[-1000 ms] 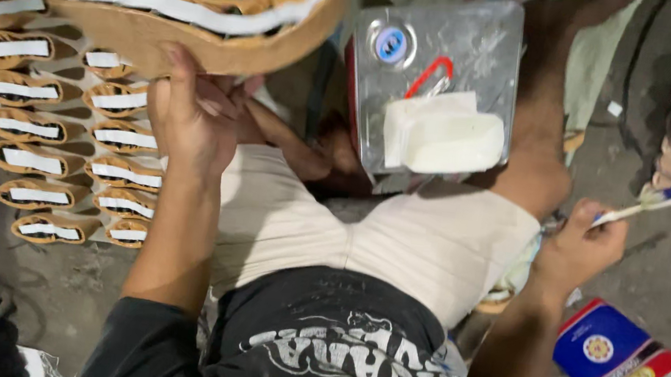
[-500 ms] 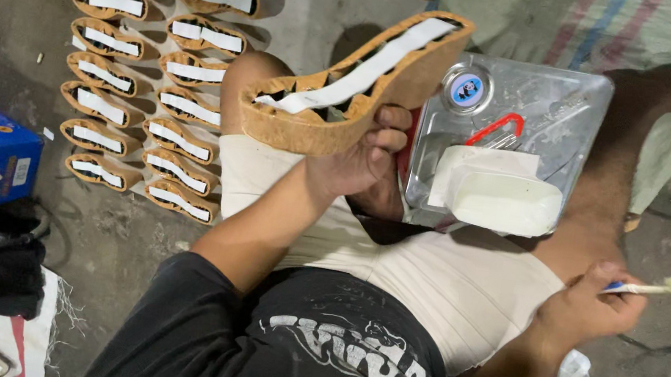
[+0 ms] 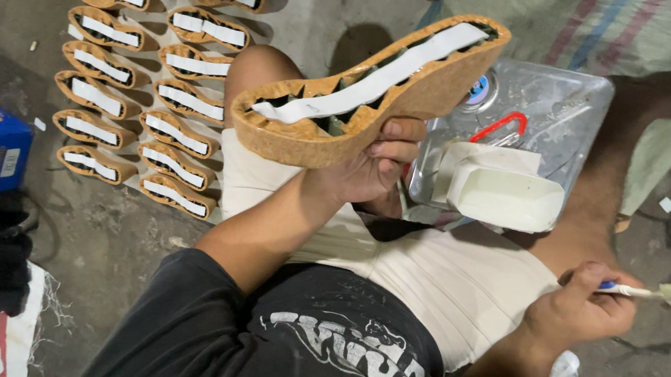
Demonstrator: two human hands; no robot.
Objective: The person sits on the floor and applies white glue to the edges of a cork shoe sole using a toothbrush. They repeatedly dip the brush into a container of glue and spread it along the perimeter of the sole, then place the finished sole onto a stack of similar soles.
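The left hand grips a cork-coloured wedge sole from underneath, thumb and fingers wrapped around its thick middle, holding it up in the centre of the frame above the person's lap. The right hand, at the lower right, is closed around a toothbrush whose bristled head points off to the right edge. To do this well, I judge the sole should be kept steady with its white-striped face turned up toward the eye, and the brush loaded lightly from the white tub of pale paste sitting on the metal can — thin, even strokes along the strip rather than across. The sole's long axis runs diagonally, its low toe end at centre left and its tall heel end toward the upper right. Rows of finished soles lie on the floor at the upper left — all striped alike.
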